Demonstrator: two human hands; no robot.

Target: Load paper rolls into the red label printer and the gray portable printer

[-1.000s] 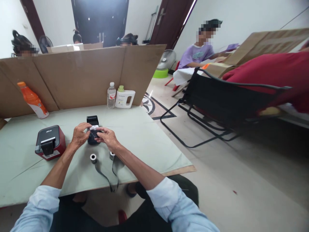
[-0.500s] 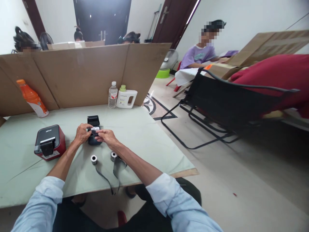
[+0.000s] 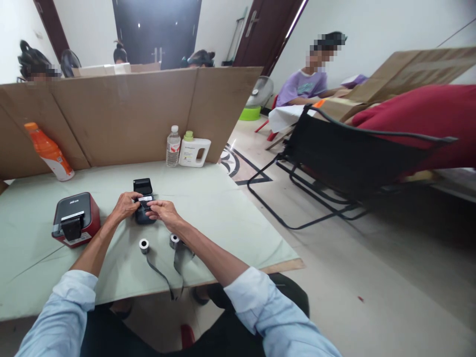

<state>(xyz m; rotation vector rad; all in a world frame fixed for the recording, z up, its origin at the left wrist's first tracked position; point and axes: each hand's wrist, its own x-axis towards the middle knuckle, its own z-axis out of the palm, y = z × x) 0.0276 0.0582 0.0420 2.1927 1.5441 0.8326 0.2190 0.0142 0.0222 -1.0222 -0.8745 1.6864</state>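
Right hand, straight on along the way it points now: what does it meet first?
Likely the small black device with the raised lid; the right hand appears to touch it. Just past that, the left hand seems next in line, though depth is unclear.

Bright, cool light bleaches the smooth white wall (image 3: 11,25) at upper left; glare veils the tall dark double door (image 3: 158,34). Deep shadow pools under the black fabric folding chair (image 3: 334,148); wide-angle distortion stretches the blurred red fabric (image 3: 420,124) at right.
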